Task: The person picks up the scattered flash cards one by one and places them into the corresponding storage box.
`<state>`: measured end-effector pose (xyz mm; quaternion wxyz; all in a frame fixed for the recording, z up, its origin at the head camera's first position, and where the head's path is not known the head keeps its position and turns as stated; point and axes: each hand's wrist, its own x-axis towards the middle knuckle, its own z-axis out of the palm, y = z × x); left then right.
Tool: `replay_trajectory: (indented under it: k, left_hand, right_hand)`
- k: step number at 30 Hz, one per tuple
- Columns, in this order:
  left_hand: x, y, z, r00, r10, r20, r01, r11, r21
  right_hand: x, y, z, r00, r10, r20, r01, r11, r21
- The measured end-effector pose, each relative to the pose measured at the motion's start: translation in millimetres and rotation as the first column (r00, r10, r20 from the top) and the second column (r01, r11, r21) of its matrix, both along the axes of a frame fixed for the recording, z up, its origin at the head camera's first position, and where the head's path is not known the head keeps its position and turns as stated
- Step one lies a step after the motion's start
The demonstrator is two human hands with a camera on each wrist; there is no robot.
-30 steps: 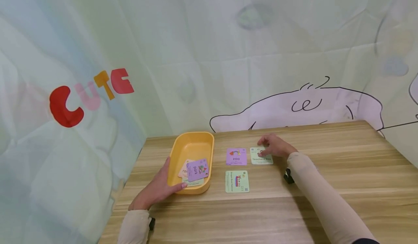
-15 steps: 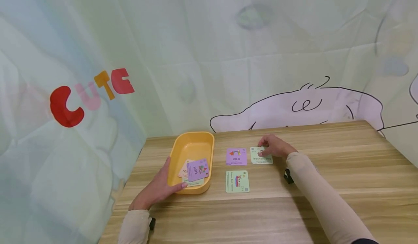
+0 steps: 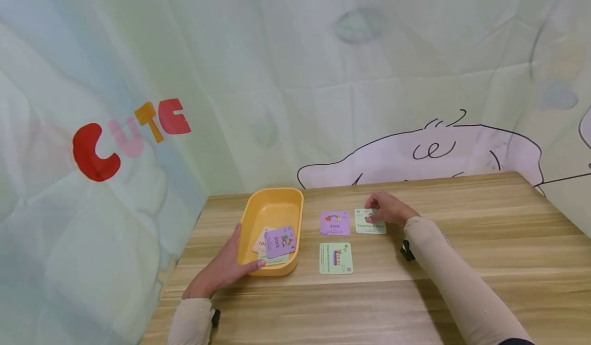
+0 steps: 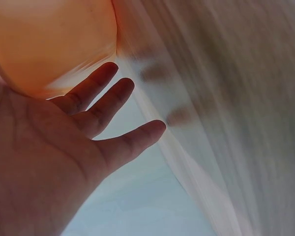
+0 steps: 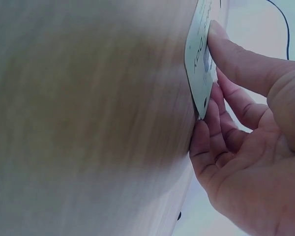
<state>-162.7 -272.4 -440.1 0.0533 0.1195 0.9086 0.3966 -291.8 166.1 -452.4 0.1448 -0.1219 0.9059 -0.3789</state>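
My left hand (image 3: 222,265) holds the yellow plastic tray (image 3: 244,216) at its near left side. The thumb lies over the rim by the cards, while the other fingers stretch along the outside in the left wrist view. Inside the tray, a purple "park" card (image 3: 279,242) overlaps a pale orange card (image 3: 259,243) and a green card (image 3: 277,259). My right hand (image 3: 390,207) pinches the green "Teachers' Day" card (image 3: 372,227) at its right part. In the right wrist view the thumb presses the card's face and fingertips sit at its edge, low over the table.
A purple "zoo" card (image 3: 334,224) lies left of the Teachers' Day card. Nearer me is a green "Dragon Boat Festival" card (image 3: 336,259), turned sideways. The wooden table (image 3: 485,216) meets a printed cloth backdrop (image 3: 286,103) behind and on the left.
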Motion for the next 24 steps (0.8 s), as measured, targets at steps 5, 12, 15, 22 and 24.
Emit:
replay_trajectory:
  k: [5,12,15,22,24]
  left_hand:
    - [0.3,0.4,-0.2,1.000,-0.011,-0.009,0.011,1.000,0.007]
    - [-1.4,0.4,-1.3,0.999,-0.034,-0.028,0.035,0.999,0.019]
    - [-0.9,0.3,-0.9,0.999,-0.031,-0.022,0.031,0.999,0.024]
    - [-0.6,0.0,-1.0,1.000,-0.023,-0.004,0.023,0.999,0.028]
    - [-0.8,-0.4,-1.3,1.000,-0.019,-0.003,0.019,1.000,0.025]
  right_hand:
    - [0.1,1.0,-1.4,1.000,0.001,-0.009,-0.001,1.000,0.005]
    - [0.2,1.9,-2.0,1.000,0.003,-0.008,-0.004,1.000,-0.014]
    - [-0.2,2.3,-2.4,1.000,0.004,-0.009,-0.004,1.000,-0.009]
    - [-2.3,1.5,-0.5,1.000,0.018,0.007,-0.018,1.000,0.006]
    - [-2.7,1.4,0.6,1.000,0.023,0.015,-0.023,1.000,0.002]
